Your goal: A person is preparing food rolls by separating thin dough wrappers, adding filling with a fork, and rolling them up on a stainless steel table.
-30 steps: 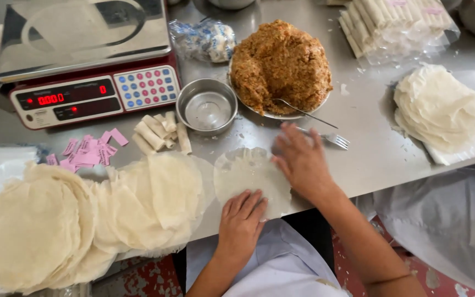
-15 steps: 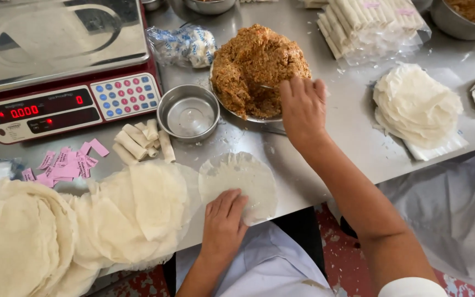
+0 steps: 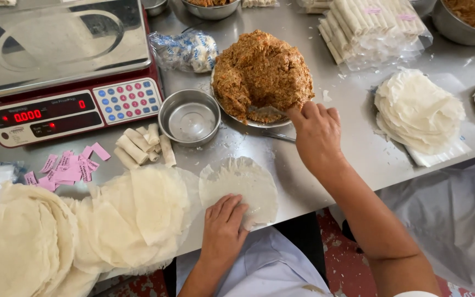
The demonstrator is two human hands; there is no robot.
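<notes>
The left hand (image 3: 224, 223) lies flat, fingers spread, on a round wrapper (image 3: 243, 187); the right hand (image 3: 317, 132), arm outstretched, pinches a utensil at the filling mound (image 3: 259, 71).

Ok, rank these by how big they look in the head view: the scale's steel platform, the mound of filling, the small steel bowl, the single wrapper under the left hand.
1. Scale's steel platform
2. Mound of filling
3. Single wrapper
4. Small steel bowl

The wrapper lies nearer the camera, so its edge over the bowl is uncertain.

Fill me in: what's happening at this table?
A person is making rolls. The left hand lies flat on a single round wrapper on the steel table. The right hand reaches into the mound of brown filling on its plate. Finished rolls lie beside a small metal bowl.
</notes>
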